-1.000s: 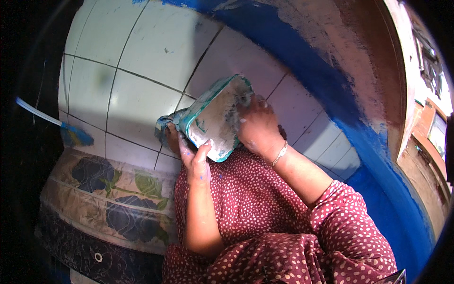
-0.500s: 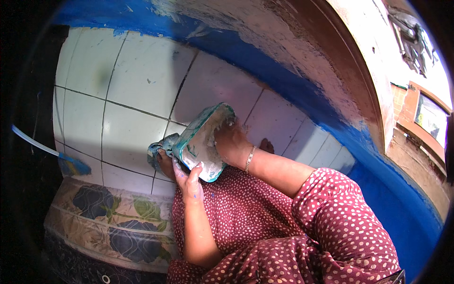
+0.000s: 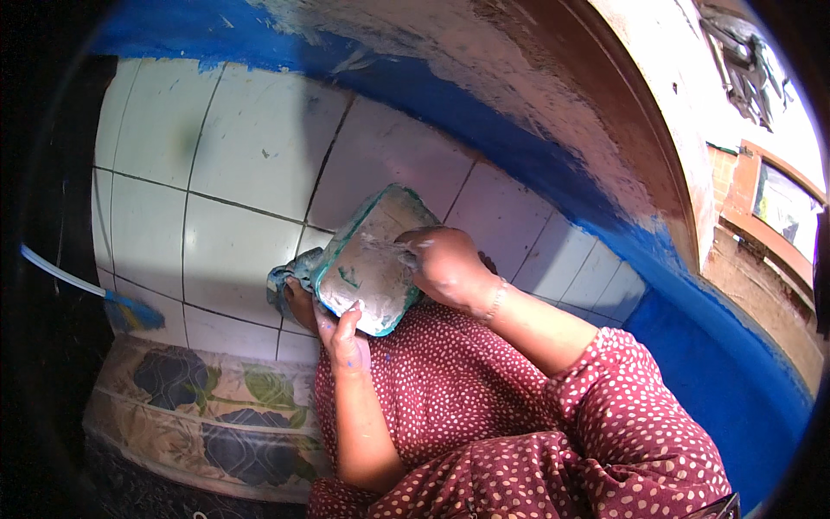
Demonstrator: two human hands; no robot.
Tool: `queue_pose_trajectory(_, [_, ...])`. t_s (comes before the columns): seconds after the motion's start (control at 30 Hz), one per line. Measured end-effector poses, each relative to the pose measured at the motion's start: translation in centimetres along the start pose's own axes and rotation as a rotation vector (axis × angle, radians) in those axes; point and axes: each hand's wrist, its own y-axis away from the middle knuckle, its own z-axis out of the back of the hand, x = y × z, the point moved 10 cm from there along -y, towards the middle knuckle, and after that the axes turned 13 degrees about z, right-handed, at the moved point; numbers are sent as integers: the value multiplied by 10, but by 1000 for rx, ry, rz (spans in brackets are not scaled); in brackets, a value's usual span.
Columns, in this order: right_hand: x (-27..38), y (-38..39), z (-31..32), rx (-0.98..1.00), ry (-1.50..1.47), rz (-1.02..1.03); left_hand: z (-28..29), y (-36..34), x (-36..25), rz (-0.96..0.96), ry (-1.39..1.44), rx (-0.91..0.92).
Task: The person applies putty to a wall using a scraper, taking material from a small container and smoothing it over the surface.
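Note:
A rectangular container (image 3: 367, 272) with a teal rim and pale paste inside is tilted above my lap. My left hand (image 3: 344, 337) is shut on its lower left corner, thumb over the rim. My right hand (image 3: 450, 268) is over the container's right side, fingers curled at the paste; what they hold, if anything, is hidden. A crumpled grey-blue cloth (image 3: 281, 285) lies beside the container, against my bare foot (image 3: 300, 304). More toes show behind my right hand.
White floor tiles (image 3: 242, 251) surround me. A blue-painted band (image 3: 493, 121) with patchy plaster runs along the far side. A brush (image 3: 134, 311) with a long pale handle lies at left, above a floral cushioned pad (image 3: 173, 381). Wooden frames (image 3: 743, 182) stand at upper right.
The view has shifted, putting the container lower and further left than a second ago. Since half a second ago my right hand has turned and moved slightly right, showing more of the paste.

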Motion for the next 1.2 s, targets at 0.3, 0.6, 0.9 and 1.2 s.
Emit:
queue_pose_trajectory(0.3, [27, 19, 148, -895, -1287, -3, -1, 1, -3, -3, 66, 20])
queue_pose_trajectory(0.6, [14, 4, 150, -1190, -1415, 138, -2, -1, 2, 43, 15, -12])
queue_pose_trajectory(0.9, [-25, 0, 156, -1379, -959, -24, -7, -9, -1, 66, -73, -5])
queue_pose_trajectory(1.2, [-58, -8, 148, -1218, -558, -273, -12, -16, -14, 94, -128, 3])
